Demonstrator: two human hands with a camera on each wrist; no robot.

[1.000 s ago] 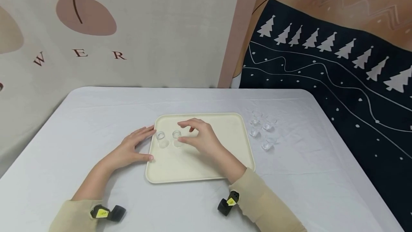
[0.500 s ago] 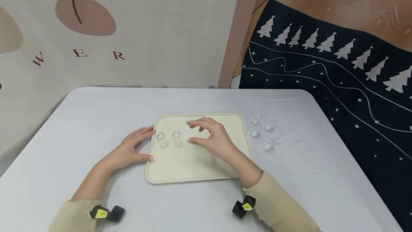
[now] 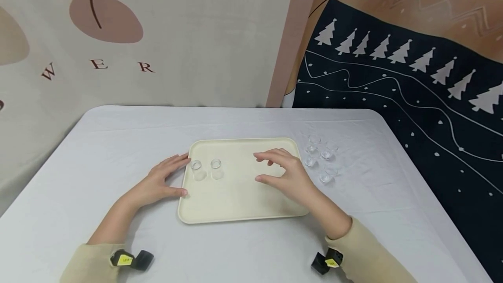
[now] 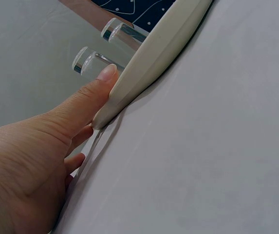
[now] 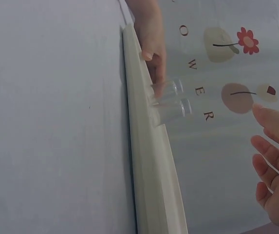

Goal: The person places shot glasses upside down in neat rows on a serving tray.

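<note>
Two small clear glasses (image 3: 216, 170) stand side by side on the left part of a cream tray (image 3: 239, 206). My left hand (image 3: 155, 183) rests at the tray's left edge, thumb and fingertips touching the rim. In the left wrist view its thumb (image 4: 88, 100) lies along the tray's side, with both glasses (image 4: 91, 62) rising beyond. Over the right half of the tray hovers my right hand (image 3: 288, 177), its thumb and fingers spread apart and holding nothing. The right wrist view shows its fingers (image 5: 270, 161) well apart from the glasses.
Several more clear glasses (image 3: 326, 178) stand in a cluster on the white tablecloth (image 3: 353, 204), just right of the tray. Behind the table hang a printed cream cloth (image 3: 196, 34) and a dark cloth with white trees (image 3: 373, 73).
My right hand has drawn away from the second glass, moving right across the tray with its fingers spread. The left hand and both glasses on the tray have stayed put.
</note>
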